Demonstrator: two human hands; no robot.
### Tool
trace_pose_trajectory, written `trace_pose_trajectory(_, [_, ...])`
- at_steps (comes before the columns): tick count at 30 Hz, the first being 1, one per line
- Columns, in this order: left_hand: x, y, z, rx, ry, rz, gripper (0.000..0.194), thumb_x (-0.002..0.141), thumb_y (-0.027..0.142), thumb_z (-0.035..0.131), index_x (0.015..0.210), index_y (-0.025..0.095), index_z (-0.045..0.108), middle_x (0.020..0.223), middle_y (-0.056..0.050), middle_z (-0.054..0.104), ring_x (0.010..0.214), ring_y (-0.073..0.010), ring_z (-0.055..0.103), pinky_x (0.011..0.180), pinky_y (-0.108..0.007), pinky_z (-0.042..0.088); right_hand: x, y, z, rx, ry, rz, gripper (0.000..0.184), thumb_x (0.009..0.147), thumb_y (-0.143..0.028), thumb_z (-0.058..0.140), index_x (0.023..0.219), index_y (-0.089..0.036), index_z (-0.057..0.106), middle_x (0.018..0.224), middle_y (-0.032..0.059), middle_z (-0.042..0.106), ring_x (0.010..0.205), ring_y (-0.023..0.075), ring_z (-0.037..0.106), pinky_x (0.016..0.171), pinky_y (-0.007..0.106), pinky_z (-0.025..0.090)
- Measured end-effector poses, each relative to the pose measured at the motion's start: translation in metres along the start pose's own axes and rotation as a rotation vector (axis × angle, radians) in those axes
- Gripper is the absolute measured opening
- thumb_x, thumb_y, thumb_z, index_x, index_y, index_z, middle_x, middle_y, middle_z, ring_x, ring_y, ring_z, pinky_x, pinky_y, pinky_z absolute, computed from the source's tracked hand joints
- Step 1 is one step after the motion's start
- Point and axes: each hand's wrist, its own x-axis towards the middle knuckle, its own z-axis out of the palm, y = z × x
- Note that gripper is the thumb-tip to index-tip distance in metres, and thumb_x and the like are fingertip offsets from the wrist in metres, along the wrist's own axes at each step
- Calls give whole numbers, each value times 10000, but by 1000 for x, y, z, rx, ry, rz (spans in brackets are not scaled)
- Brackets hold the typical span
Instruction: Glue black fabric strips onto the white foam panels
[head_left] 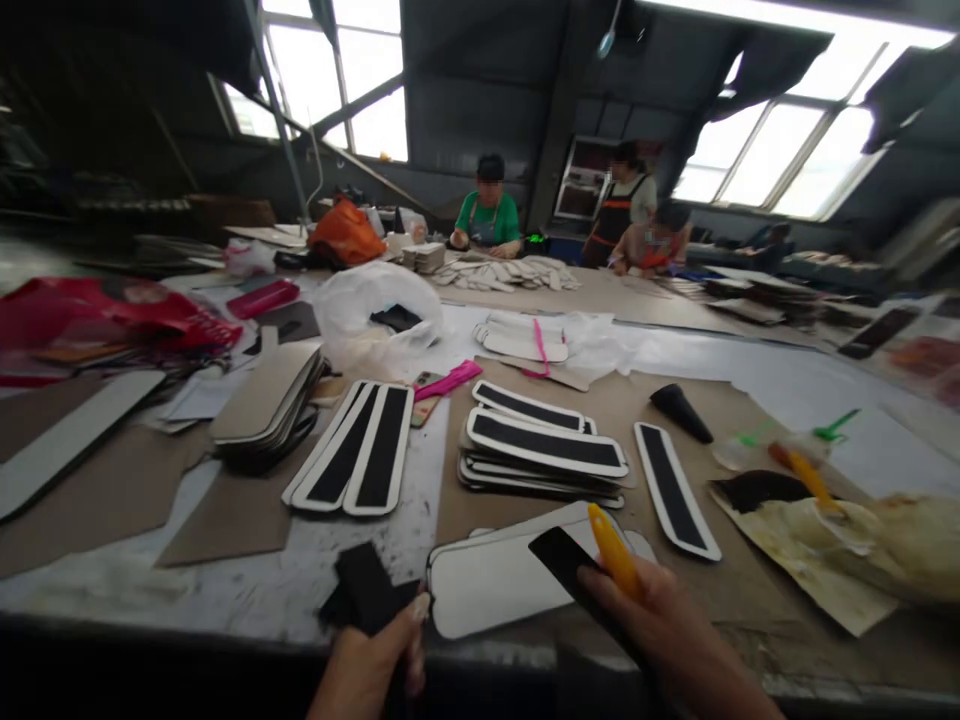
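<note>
My left hand [379,650] is closed on black strips [366,585] at the table's front edge. My right hand [664,615] is wrapped round a yellow-handled tool [616,560], whose working end is hidden, and also holds a black strip [559,555] that slants up to the left. Between my hands lies a small stack of pale, round-ended panels [495,585], partly under the right-hand strip. Behind it is a pile of white-edged panels with black strips [544,445]. One more such panel [677,490] rests to the right.
On the left are overlapping striped panels [379,450] and a stack of plain panels [266,395]. A glue-stained container [840,530] with a yellow handle, a black cone [681,412] and a green-nozzled bottle [817,440] stand right. Co-workers [487,215] are across the table.
</note>
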Motion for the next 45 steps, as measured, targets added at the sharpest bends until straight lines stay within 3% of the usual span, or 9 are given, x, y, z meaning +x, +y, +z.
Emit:
trace_pose_trajectory(2, [7, -5, 1, -16, -59, 7, 418, 683, 446, 613, 407, 157, 490, 378, 12, 476, 405, -95, 429, 478, -247, 373, 7, 5, 3, -155, -170, 12, 300, 766, -465, 472, 617, -204, 454, 583, -37, 398, 544, 114, 357, 505, 224, 321])
trace_pose_trajectory(4, [10, -5, 2, -5, -50, 13, 372, 666, 409, 607, 417, 149, 513, 395, -10, 509, 425, -107, 456, 494, -250, 378, 15, 3, 10, -224, -331, 15, 276, 783, -440, 447, 647, -199, 463, 599, -40, 413, 551, 111, 360, 513, 219, 315])
trace_pose_trajectory(6, [12, -2, 3, -7, 18, 12, 268, 655, 389, 595, 607, 125, 599, 465, -6, 554, 454, -123, 497, 492, -252, 391, 24, -3, 17, -264, -436, 16, 247, 772, -409, 467, 650, -194, 462, 584, -54, 395, 537, 98, 341, 495, 208, 289])
trace_pose_trajectory(8, [14, 2, 2, -8, 86, 15, 371, 635, 399, 589, 864, 107, 601, 552, -6, 596, 481, -139, 527, 484, -257, 399, 33, -12, 24, -307, -505, 28, 228, 752, -379, 493, 632, -190, 454, 561, -64, 378, 516, 87, 324, 476, 204, 260])
trace_pose_trajectory(10, [17, 5, 0, 20, 109, 14, 474, 625, 418, 586, 961, 85, 574, 612, -31, 629, 509, -148, 544, 494, -260, 405, 43, -19, 30, -347, -559, 39, 222, 735, -364, 513, 619, -184, 456, 548, -67, 384, 509, 82, 328, 474, 204, 252])
trace_pose_trajectory(16, [19, 7, -1, 141, -63, -68, 319, 639, 429, 603, 608, 111, 601, 451, -36, 577, 437, -128, 478, 460, -248, 341, 65, -28, 42, -397, -684, 64, 229, 723, -389, 529, 641, -176, 507, 536, -62, 423, 494, 82, 353, 455, 202, 264])
trace_pose_trajectory(22, [25, 15, 1, 175, -117, -85, 252, 618, 372, 624, 626, 123, 591, 462, -3, 555, 467, -121, 472, 478, -236, 332, 78, -34, 50, -487, -710, 79, 241, 696, -401, 554, 645, -165, 540, 539, -52, 455, 479, 81, 373, 421, 199, 257])
trace_pose_trajectory(34, [30, 14, 1, 255, -121, -127, 225, 664, 352, 562, 708, 132, 568, 458, 4, 541, 453, -126, 445, 466, -243, 317, 85, -40, 58, -665, -638, 4, 271, 694, -404, 541, 697, -153, 640, 580, 5, 555, 478, 103, 421, 421, 215, 262])
trace_pose_trajectory(45, [35, 16, 15, 302, -15, -131, 182, 609, 334, 582, 576, 183, 486, 359, 62, 434, 354, -86, 353, 378, -208, 235, 82, -45, 60, -674, -609, -38, 225, 703, -366, 558, 684, -155, 635, 566, 6, 560, 462, 94, 425, 426, 213, 234])
